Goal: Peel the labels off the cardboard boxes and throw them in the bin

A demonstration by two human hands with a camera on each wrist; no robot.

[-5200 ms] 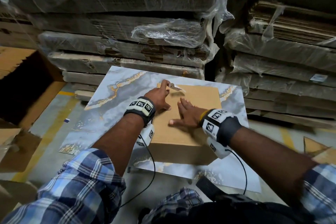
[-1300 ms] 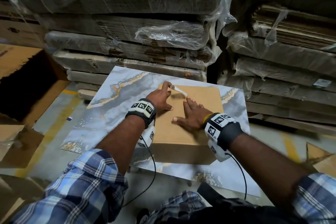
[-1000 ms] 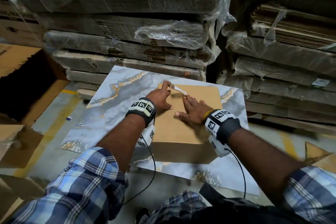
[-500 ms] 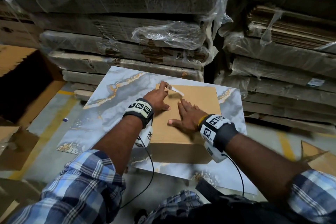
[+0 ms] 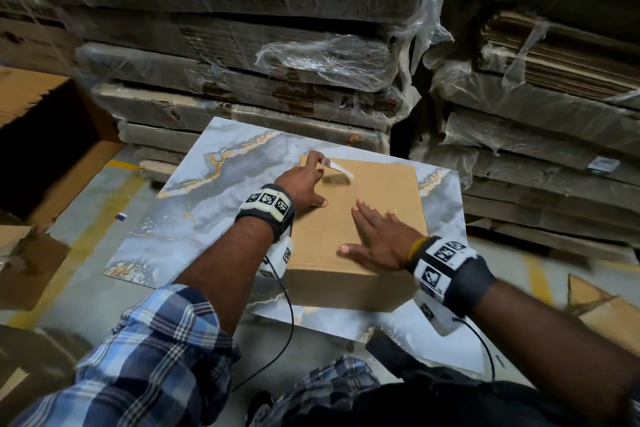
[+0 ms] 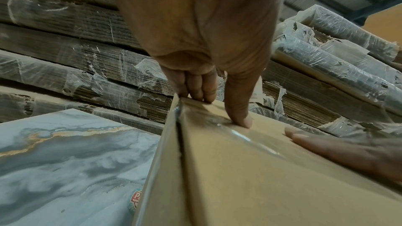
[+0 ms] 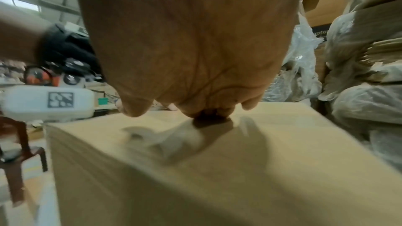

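One cardboard box (image 5: 360,218) on the marble-patterned bench (image 5: 221,204): left hand (image 5: 301,184) pinches one half-peeled label (image 5: 337,168) at the box's far-left corner, right hand (image 5: 379,241) flat on its top, wrapped cardboard stacks (image 5: 242,62) behind.

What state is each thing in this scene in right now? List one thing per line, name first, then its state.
cardboard box: closed, resting on the marble-patterned board.
label: partly peeled, one end lifted off the box top.
left hand: pinches the label's lifted end.
right hand: flat, fingers spread, presses on the box top.
marble-patterned board: lying flat under the box.
wrapped cardboard stacks: bundled in torn plastic film.
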